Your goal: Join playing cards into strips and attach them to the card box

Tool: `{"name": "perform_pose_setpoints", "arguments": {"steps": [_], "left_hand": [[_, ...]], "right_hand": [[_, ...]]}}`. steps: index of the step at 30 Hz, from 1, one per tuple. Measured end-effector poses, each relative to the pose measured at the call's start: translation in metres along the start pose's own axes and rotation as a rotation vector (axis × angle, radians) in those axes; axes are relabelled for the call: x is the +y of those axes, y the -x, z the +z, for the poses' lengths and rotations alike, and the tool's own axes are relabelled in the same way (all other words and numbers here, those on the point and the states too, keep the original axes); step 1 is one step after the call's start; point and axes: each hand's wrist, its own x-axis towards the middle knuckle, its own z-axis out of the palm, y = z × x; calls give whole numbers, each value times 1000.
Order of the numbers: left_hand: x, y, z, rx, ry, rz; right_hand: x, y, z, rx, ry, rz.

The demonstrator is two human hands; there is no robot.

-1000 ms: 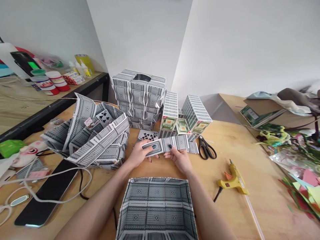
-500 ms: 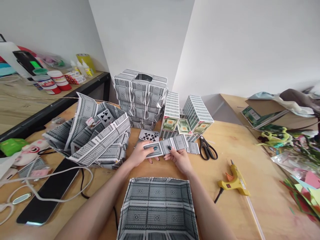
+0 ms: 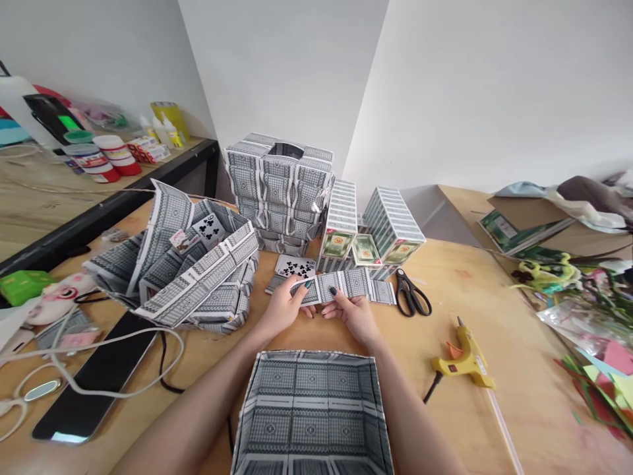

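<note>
A strip of joined playing cards (image 3: 356, 282), patterned backs up, stretches between my hands above the table. My left hand (image 3: 283, 309) pinches its left end, thumb on top and fingers beneath. My right hand (image 3: 355, 315) is closed on the strip near its middle, with the thumb pressed on a card. Past the strip's right end lies a patterned card (image 3: 382, 291). Just behind my left hand are face-up club cards (image 3: 295, 266). Nearest me, between my forearms, stands an open box built from playing cards (image 3: 311, 379); its lower part is cut off by the frame.
Black scissors (image 3: 411, 293) and a yellow glue gun (image 3: 465, 356) lie to the right. Behind are card packs (image 3: 341, 208) and a tall card-built structure (image 3: 277, 191). At left are a basket-like card piece (image 3: 217, 284), a phone (image 3: 93, 382) and a white cable (image 3: 119, 397).
My left hand has shifted slightly right and up along the strip, and its end card now looks more tilted. My right hand has barely moved.
</note>
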Motion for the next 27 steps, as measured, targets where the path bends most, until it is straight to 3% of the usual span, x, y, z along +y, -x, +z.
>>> {"name": "perform_pose_setpoints", "arguments": {"steps": [6, 13, 19, 23, 27], "left_hand": [[-6, -5, -5, 106, -279, 128], [-7, -4, -1, 142, -228, 102], [-8, -6, -2, 91, -109, 53], [-4, -4, -3, -15, -25, -36], [2, -3, -2, -43, 14, -62]], "right_hand": [[5, -2, -3, -20, 52, 4], [3, -1, 1, -4, 186, -21], [0, 1, 3, 56, 246, -105], [-2, 3, 1, 87, 251, -106], [-1, 2, 0, 76, 285, -101]]}}
